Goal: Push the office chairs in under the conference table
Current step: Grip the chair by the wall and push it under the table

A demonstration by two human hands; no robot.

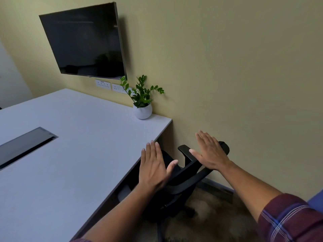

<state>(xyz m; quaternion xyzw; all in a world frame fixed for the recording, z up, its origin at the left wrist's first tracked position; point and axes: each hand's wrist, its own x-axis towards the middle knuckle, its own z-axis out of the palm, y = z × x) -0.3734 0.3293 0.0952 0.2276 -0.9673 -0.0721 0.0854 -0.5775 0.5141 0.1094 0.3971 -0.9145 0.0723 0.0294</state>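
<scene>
A black office chair [181, 182] stands at the right side of the light grey conference table [73, 154], its seat mostly tucked beneath the tabletop and its backrest top just past the table's edge. My left hand [154, 165] is flat with fingers spread, over the chair's back near the table edge. My right hand [208, 151] is also flat and spread, above the right end of the backrest top and the armrest [185, 151]. Neither hand grips anything; whether the palms touch the chair is unclear.
A potted green plant [142, 109] sits at the table's far right corner against the yellow wall. A dark wall screen [85, 42] hangs above sockets. A black cable hatch [24, 145] is set in the tabletop. Brownish carpet [209, 215] lies behind the chair.
</scene>
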